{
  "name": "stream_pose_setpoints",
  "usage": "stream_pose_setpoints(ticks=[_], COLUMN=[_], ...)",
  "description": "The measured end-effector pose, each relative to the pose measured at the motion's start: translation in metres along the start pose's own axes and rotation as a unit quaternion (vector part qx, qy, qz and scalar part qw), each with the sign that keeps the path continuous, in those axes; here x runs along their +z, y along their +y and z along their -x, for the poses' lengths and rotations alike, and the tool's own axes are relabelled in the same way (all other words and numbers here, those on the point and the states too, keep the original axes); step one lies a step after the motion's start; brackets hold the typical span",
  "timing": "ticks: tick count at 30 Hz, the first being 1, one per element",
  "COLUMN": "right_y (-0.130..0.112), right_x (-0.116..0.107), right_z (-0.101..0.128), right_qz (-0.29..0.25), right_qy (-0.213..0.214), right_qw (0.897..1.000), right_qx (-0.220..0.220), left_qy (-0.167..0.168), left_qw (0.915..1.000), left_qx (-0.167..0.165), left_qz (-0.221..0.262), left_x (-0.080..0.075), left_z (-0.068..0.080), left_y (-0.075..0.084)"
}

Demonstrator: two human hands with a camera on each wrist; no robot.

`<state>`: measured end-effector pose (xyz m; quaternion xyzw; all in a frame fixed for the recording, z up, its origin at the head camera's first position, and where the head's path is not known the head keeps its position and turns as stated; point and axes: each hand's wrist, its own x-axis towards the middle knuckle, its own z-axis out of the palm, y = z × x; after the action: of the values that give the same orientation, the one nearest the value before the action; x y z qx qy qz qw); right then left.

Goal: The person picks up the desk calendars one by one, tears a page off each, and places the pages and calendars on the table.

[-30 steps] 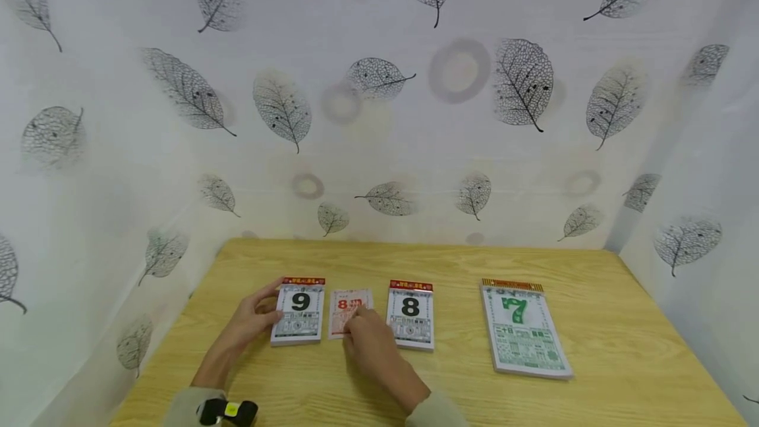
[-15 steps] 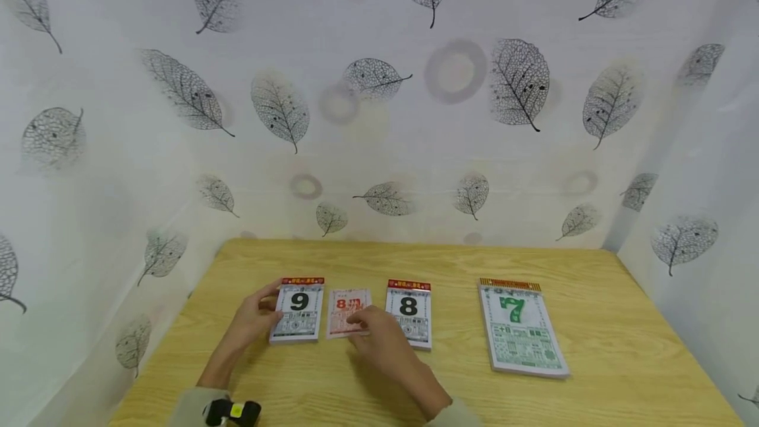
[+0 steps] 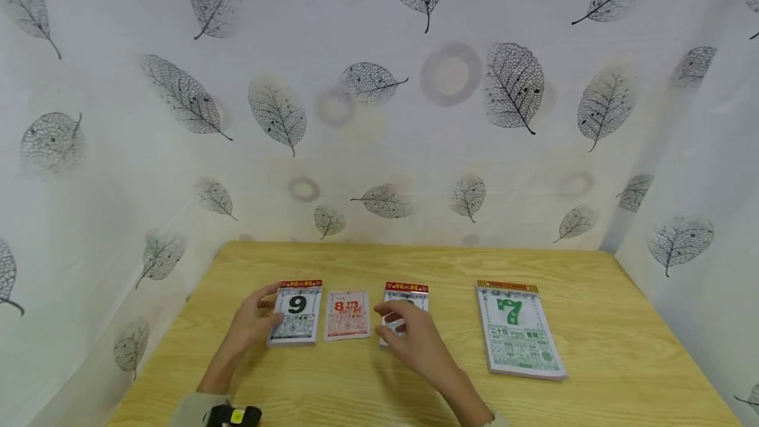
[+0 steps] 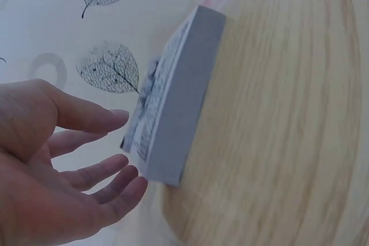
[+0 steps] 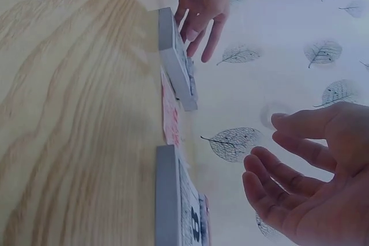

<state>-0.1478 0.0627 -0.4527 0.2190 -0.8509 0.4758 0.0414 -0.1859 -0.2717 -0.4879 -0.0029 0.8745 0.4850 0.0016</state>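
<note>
Soft, even, bright light filling head view; faint shadows lying under hands on tabletop (image 3: 593, 400). Wide-angle lens bending wall edges. Wrist views looking hazy, washed out, wood grain smearing, near fingers blurring.

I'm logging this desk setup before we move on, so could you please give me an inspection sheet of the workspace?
Surface: light wooden table, grain visible.
Job's things: calendar pad showing 9; loose red-printed sheet lying flat between the pads; calendar pad showing 8, partly covered by the right hand.
Clutter: larger calendar pad with a green 7, apart at the right.
Hands: left hand rests at the left edge of the 9 pad, fingers relaxed; right hand open over the 8 pad, and the right wrist view shows a gap beneath it.
Cables: nothing seen.
Surroundings: white leaf-patterned sheeting on three sides; a small black device at the left wrist.
</note>
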Motion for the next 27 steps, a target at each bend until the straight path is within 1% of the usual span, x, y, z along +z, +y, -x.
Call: stream_pose_setpoints(ticks=[4,8,11,14,16,20,23,27], right_y=[-0.001,-0.001,0.000,0.002,0.003,0.007,0.012,0.021], right_x=[-0.010,-0.019,-0.025,-0.031,-0.035,-0.044,-0.050,-0.058], right_z=[0.005,0.010,0.015,0.020,0.024,0.032,0.036,0.038], right_qz=[-0.013,-0.023,-0.027,-0.030,-0.028,-0.022,-0.018,-0.013], right_qy=[0.007,0.019,0.033,0.055,0.072,0.096,0.102,0.106], right_qw=[1.000,0.999,0.999,0.997,0.996,0.994,0.992,0.990], right_qx=[0.014,0.018,0.026,0.037,0.041,0.053,0.067,0.088], left_qy=[0.031,0.057,0.069,0.061,0.046,0.022,0.009,-0.012], left_qw=[0.9988,0.9958,0.9932,0.9911,0.9905,0.9902,0.9898,0.9873], left_qx=[0.035,0.071,0.094,0.117,0.125,0.128,0.127,0.123], left_qz=[-0.012,-0.004,0.002,0.020,0.034,0.052,0.065,0.101], left_x=[0.003,0.008,0.014,0.022,0.027,0.039,0.047,0.060], left_z=[0.003,0.005,0.008,0.011,0.013,0.017,0.019,0.021], left_y=[0.007,0.017,0.027,0.037,0.044,0.054,0.059,0.067])
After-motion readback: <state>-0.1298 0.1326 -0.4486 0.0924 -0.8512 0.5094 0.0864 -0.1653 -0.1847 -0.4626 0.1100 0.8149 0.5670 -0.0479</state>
